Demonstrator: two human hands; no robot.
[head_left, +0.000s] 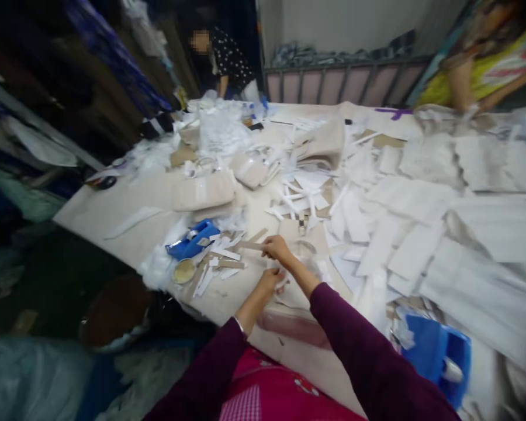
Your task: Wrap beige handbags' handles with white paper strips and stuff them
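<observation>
My right hand [277, 249] is closed on the end of a thin beige cardboard strip [251, 245], which points left over the table. Just below it, my left hand [272, 280] is closed, its fingers near a pale piece [283, 284] that is too blurred to name. Under and beside both hands lies a beige bag-like piece [291, 295] with clear film on it. To the left of my hands spreads a loose pile of white and beige strips [221, 257]. A blue tape dispenser [193, 238] and a small round tin [184, 271] stand beside that pile.
A second blue tape dispenser [438, 354] stands at the lower right. White flat pieces [421, 234] cover the table's right side. Folded beige bags [204, 192] and a plastic heap [225, 131] lie farther back. Two other people work at the far side.
</observation>
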